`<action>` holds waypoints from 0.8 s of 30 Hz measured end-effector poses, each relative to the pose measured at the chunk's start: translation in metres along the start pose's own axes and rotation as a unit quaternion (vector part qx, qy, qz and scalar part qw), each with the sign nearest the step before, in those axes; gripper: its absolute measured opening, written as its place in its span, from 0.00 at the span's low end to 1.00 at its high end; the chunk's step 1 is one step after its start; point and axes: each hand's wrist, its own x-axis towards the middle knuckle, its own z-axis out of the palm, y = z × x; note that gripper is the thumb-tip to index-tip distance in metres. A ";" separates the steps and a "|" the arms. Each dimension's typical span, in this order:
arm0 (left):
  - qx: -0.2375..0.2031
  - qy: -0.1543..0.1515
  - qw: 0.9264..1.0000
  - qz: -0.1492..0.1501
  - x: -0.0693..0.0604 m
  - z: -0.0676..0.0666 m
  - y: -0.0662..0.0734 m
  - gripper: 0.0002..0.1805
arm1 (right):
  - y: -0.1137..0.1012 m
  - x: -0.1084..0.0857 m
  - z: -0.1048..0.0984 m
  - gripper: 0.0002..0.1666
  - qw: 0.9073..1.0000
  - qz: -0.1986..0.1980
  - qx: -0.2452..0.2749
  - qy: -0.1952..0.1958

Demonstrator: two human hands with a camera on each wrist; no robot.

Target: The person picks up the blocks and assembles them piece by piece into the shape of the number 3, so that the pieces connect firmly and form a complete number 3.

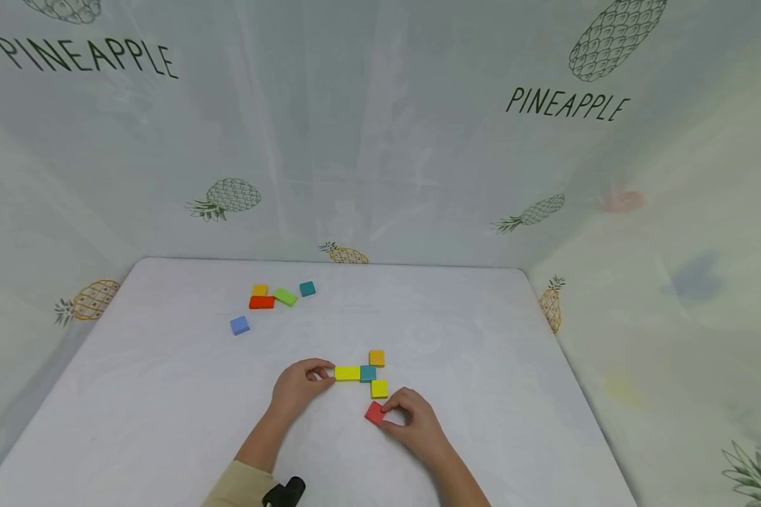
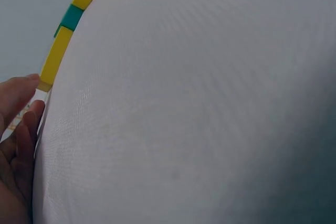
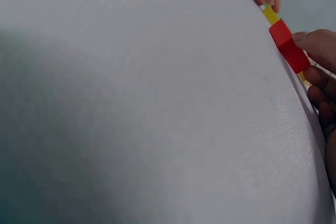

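In the head view, my left hand (image 1: pixel 297 389) pinches the left end of a long yellow block (image 1: pixel 347 374). A teal block (image 1: pixel 368 374) touches that block's right end. Above and below the teal one sit an orange block (image 1: pixel 377 358) and a short yellow block (image 1: pixel 379 389). Thumb and finger of my right hand (image 1: pixel 420 431) grip a red block (image 1: pixel 375 413), turned at an angle just below the short yellow one. The left wrist view shows fingertips of my left hand (image 2: pixel 18 124) at the long yellow block (image 2: pixel 55 59); the right wrist view shows the red block (image 3: pixel 290 46) held.
On the white table (image 1: pixel 469 338), farther back to the left, lie an orange block (image 1: pixel 260 289), a bright red block (image 1: pixel 262 303), a green block (image 1: pixel 285 296), a teal block (image 1: pixel 307 289) and a blue block (image 1: pixel 239 325). A pineapple-print curtain (image 1: pixel 380 141) hangs behind.
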 end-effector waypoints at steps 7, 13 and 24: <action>0.003 0.002 1.000 -0.001 0.000 0.000 -0.001 0.12 | -0.003 -0.001 0.000 0.09 1.000 0.012 -0.006 0.008; 0.002 0.002 1.000 -0.003 0.002 0.000 -0.001 0.11 | -0.003 -0.001 0.003 0.08 1.000 0.014 -0.012 0.021; 0.009 0.006 1.000 -0.013 0.003 0.001 -0.002 0.10 | -0.001 0.001 0.006 0.09 0.999 -0.006 -0.022 0.037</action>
